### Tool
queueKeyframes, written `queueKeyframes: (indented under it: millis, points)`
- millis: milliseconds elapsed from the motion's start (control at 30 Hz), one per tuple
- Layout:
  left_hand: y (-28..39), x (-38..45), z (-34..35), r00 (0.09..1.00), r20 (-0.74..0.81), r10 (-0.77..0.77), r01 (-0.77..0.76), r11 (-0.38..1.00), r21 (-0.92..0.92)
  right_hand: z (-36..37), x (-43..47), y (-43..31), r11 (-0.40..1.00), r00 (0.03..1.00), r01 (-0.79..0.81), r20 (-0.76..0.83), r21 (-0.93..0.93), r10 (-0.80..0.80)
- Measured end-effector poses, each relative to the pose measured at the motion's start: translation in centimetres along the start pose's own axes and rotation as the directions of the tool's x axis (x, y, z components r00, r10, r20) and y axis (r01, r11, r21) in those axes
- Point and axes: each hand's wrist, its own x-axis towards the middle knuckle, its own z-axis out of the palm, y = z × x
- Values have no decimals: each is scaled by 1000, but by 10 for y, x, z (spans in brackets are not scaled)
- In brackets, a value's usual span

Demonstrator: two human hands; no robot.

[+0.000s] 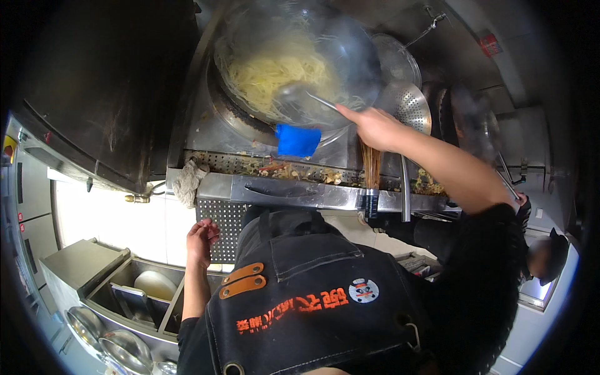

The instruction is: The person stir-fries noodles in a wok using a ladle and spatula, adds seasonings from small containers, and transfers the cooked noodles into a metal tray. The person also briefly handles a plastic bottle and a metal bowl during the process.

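A large metal wok (pixel 351 61) stands on the range, full of steaming pale yellow shreds (pixel 281 70). My right hand (pixel 377 129) grips the handle of a metal ladle (pixel 295 91), whose bowl rests among the shreds. A blue cloth (pixel 298 140) hangs over the wok's near rim, with no hand on it. My left hand (pixel 202 236) is away from the wok, fingers loosely curled and empty, above a perforated black mat (pixel 228 232). A bamboo wok brush (pixel 371 173) lies beneath my right hand.
A perforated metal strainer (pixel 412 108) sits right of the wok. Food scraps litter the perforated gutter (pixel 225 161) behind the range's steel front edge (pixel 281 190). A grey rag (pixel 189 182) hangs at its left. A sink (pixel 126 290) and metal bowls (pixel 125 349) are lower left. Another person (pixel 546 258) stands at right.
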Motion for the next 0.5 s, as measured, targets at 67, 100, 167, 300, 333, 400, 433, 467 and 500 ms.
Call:
queueKeyframes:
  millis: [67, 100, 167, 300, 333, 400, 433, 467, 500]
  points:
    - [-1, 2, 1, 1000, 7, -11, 10, 1000, 8, 26, 44, 21, 997, 986, 65, -153, -41, -71]
    - [-1, -1, 0, 1000, -9, -9, 9, 1000, 11, 22, 43, 20, 998, 987, 53, -151, -41, -59]
    - [3, -8, -3, 999, -41, -12, 13, 999, 38, -2, 19, 20, 1000, 989, 21, -145, -23, -24]
    - [-2, -4, -16, 993, -115, -15, 19, 999, 40, -42, -61, 29, 942, 991, -18, 116, -335, 60]
    - [-4, -5, -17, 995, -104, -10, 10, 1000, -1, -42, -65, 30, 927, 974, -33, 194, -375, 113]
    - [-7, -3, -13, 998, -62, -23, 22, 1000, -18, -13, -38, 49, 939, 994, -34, 87, -342, 68]
    - [-10, 4, -9, 999, -29, -26, 25, 999, -38, 0, -19, 60, 940, 998, -40, 26, -339, 51]
    - [-12, 9, -7, 999, -25, -43, 42, 998, -41, 7, 8, 59, 951, 995, -95, -30, -294, 91]
    - [-14, 9, -6, 999, -27, -44, 43, 999, -31, 14, 38, 50, 960, 990, -130, -80, -247, 113]
